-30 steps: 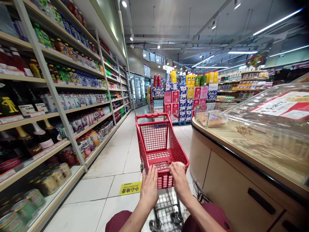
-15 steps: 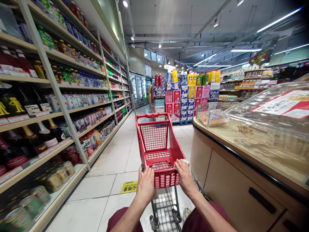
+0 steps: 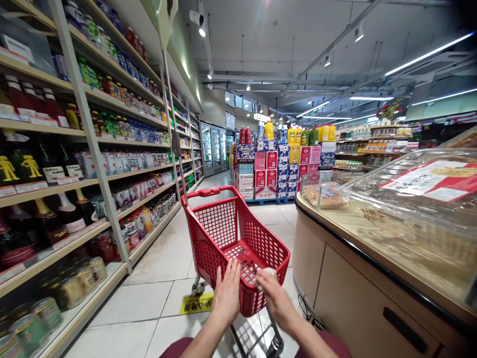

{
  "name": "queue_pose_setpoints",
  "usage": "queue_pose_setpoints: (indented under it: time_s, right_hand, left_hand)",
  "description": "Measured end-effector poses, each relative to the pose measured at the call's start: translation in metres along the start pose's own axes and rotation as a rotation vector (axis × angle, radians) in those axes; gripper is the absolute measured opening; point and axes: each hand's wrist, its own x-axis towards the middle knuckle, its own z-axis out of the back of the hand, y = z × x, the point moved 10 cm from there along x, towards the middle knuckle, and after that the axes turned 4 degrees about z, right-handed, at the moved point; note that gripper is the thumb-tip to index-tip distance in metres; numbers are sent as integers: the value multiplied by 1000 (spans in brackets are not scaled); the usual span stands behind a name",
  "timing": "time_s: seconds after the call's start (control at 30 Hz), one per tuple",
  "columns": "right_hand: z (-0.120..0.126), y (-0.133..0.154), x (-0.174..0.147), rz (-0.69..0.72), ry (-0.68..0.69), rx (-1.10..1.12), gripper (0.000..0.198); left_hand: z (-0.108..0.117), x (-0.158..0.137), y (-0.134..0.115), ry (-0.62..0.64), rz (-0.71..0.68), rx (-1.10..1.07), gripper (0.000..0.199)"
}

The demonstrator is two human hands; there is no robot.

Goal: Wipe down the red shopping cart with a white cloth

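Running along the left side, tall shelving (image 3: 93,141) packed with bottles and cans ends at a straight bottom edge, where a pale tiled floor (image 3: 160,256) begins. To the right, a wooden counter (image 3: 354,278) bulges into the aisle, its rounded top trimmed with a dark band. Ahead, a stack of boxes (image 3: 272,174) topped with bottles faces the aisle, and floor continues past its left side, between it and the shelving. The red shopping cart (image 3: 206,258) stands between shelving and counter, set at a slant, its handle (image 3: 208,193) at the far end and angled toward the shelving. A wider strip of floor lies on its left; on its right, a narrower gap separates the rim from the counter. Flat on the floor, a yellow caution sign (image 3: 194,303) lies just beside a cart wheel. The left hand (image 3: 226,293) is extended over the basket's near left corner, fingers nearly straight and close together, clasping nothing. The right hand (image 3: 276,298) is at the near right edge, fingers bent forward; whether they grip the rim or a small pale object (image 3: 269,272) beside them, I cannot tell.
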Motion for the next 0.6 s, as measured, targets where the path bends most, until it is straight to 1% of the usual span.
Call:
queue_pose_setpoints:
  time_s: [0.03,0.07,0.1,0.17,0.27,0.33,0.37,0.4,0.43,0.53,0.6]
  right_hand:
    - [-6,17,-1,44,17,38,51]
    - [-10,26,-2,55,22,59,52]
    - [-12,26,-2,31,12,62,51]
    - [-7,4,-2,-87,-41,40,49]
    - [8,-43,-6,-247,-117,46,45]
    - [20,-63,-12,-311,-148,111,43]
    - [25,-68,-15,-340,-158,168,42]
    - [30,-71,-18,-368,-165,243,41]
    - [33,-71,-21,-399,-169,330,41]
    - [34,-70,-25,-544,-153,603,45]
    - [35,-70,-23,-634,-166,671,45]
  left_hand:
    - [-1,1,4,-12,0,13,67]
    - [-1,2,6,-18,-14,17,66]
    - [-3,2,4,-16,-33,17,65]
    - [-7,2,-3,9,-64,19,65]
    - [-11,4,-17,62,-107,18,70]
    - [-8,7,-25,76,-189,5,73]
    - [-4,10,-23,73,-214,5,74]
    - [0,15,-16,68,-203,13,75]
    - [4,19,-4,61,-159,28,75]
    - [12,29,36,61,26,65,75]
    - [12,28,44,82,48,50,73]
